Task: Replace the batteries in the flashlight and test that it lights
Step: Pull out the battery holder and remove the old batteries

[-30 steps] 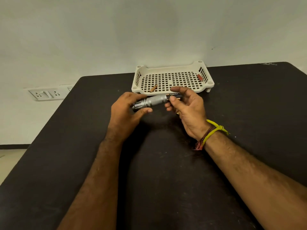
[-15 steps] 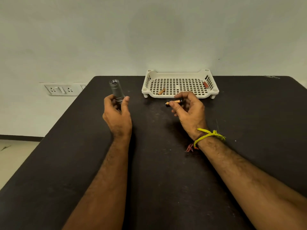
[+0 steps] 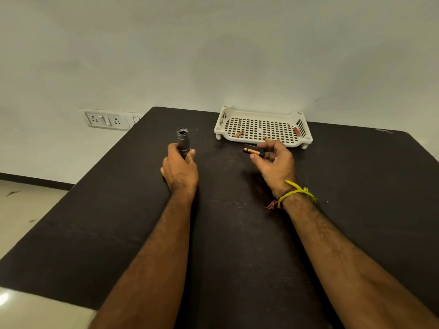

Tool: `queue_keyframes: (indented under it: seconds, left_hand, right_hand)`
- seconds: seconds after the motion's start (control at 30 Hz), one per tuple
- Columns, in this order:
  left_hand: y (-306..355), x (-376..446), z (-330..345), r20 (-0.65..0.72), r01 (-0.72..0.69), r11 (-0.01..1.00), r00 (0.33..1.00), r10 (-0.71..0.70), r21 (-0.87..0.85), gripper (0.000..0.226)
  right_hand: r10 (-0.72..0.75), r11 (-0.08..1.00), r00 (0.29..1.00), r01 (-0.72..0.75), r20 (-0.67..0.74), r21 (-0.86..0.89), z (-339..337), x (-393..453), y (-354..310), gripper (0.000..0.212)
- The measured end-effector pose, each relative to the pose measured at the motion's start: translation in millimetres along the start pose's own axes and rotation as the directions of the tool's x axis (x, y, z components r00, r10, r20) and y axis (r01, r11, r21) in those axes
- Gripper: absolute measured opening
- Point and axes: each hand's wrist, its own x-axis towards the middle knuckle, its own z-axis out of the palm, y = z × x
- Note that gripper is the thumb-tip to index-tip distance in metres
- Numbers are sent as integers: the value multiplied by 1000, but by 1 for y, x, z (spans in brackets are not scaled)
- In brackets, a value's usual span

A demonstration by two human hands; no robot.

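Note:
My left hand (image 3: 179, 169) grips the grey metal flashlight body (image 3: 183, 141) upright over the black table, its open end pointing up. My right hand (image 3: 275, 162) pinches a black battery holder (image 3: 253, 151) with copper-coloured batteries in it, held sideways just in front of the tray. A white perforated tray (image 3: 306, 136) sits at the table's far edge. Inside it lie a loose copper battery (image 3: 239, 133) at the left, another (image 3: 266, 138) near the front rim, and a small red item (image 3: 296, 131) at the right.
The black table (image 3: 237, 233) runs from the wall toward me, its left edge dropping to a tiled floor (image 3: 21, 210). A white socket panel (image 3: 107, 119) is on the wall to the left of the table.
The battery holder came out of the flashlight and the hands parted. My left hand turned the flashlight body upright at the left; my right hand keeps the holder near the tray.

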Motion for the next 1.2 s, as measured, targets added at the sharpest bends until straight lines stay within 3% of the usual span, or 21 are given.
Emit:
queue_keyframes:
  seconds: [0.1,0.17,0.2,0.27,0.3,0.33,0.37,0.43,0.47,0.53,0.63,0.8,0.9,1.07,1.2]
  left_hand:
    - [-1,-1,2,1,-9,999,1000,9,-36,52]
    - [5,-8,1,-112,-55,998,992,54,-8,78]
    - [10,-13,1,-215,-130,991,968,129,12,80]
    - [20,-26,4,-367,-385,922,852,373,43,65]
    - [24,-35,8,-372,-507,861,796,478,20,55]
    - [26,-43,15,-325,-578,814,783,531,-62,45]
    - [28,-52,23,-230,-568,801,819,526,-188,36]
    - [33,-63,38,66,-296,850,931,358,-435,26]
    - [34,-66,44,223,-125,846,935,275,-518,25]
    - [35,-63,54,424,101,785,879,218,-612,26]
    - [38,-56,54,576,264,703,779,248,-660,26]
    - [35,-42,54,650,387,634,719,248,-670,28]
    - [32,-34,53,652,387,645,721,233,-659,24]
    - [30,-29,50,722,419,681,651,236,-600,25]
    - [29,-29,50,723,393,699,641,257,-598,23]
  right_hand:
    - [38,997,999,-36,-18,67,-5,-8,1,26]
    - [67,983,998,-63,-16,171,-7,-13,2,24]
    - [77,972,997,-72,-14,225,-8,-15,2,23]
    - [87,947,996,-80,-11,310,-9,-18,1,19]
    - [96,937,995,-85,-13,337,-10,-18,0,18]
    - [101,930,995,-89,-16,358,-10,-18,-1,17]
    - [104,924,994,-90,-18,371,-10,-18,-1,16]
    - [108,918,994,-91,-23,387,-9,-18,-1,15]
    - [106,917,994,-89,-23,389,-8,-18,-1,15]
    - [96,921,995,-83,-14,380,-6,-17,-3,15]
    - [83,923,996,-73,-12,377,-2,-16,-2,15]
    - [-17,975,999,28,-50,221,3,-14,0,10]
    - [-105,987,994,106,-17,124,2,-13,4,6]
    - [-165,979,986,165,-9,119,-1,-14,2,14]
    - [-210,977,978,209,14,38,-2,-13,3,17]
